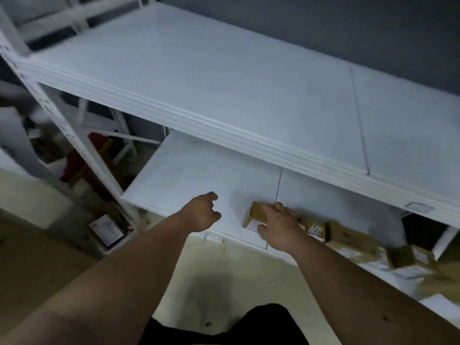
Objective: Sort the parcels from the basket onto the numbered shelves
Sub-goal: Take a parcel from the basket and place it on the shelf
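A small brown cardboard parcel [256, 214] with a white label lies on the lower white shelf [199, 170], near its front edge. My right hand [278, 226] lies over it, fingers across the top and thumb at the labelled front face. My left hand [202, 212] hovers over bare shelf to the left of the parcel, fingers loosely curled, holding nothing. Several more brown parcels [348, 239] line the same shelf to the right, blurred at the frame edge. No basket is in view.
A wide upper shelf [224, 78] juts out above the lower one. A white perforated upright [74, 143] stands at the left. A white box [107, 230] and red items [74, 165] sit on the floor to the left. Grey wall behind.
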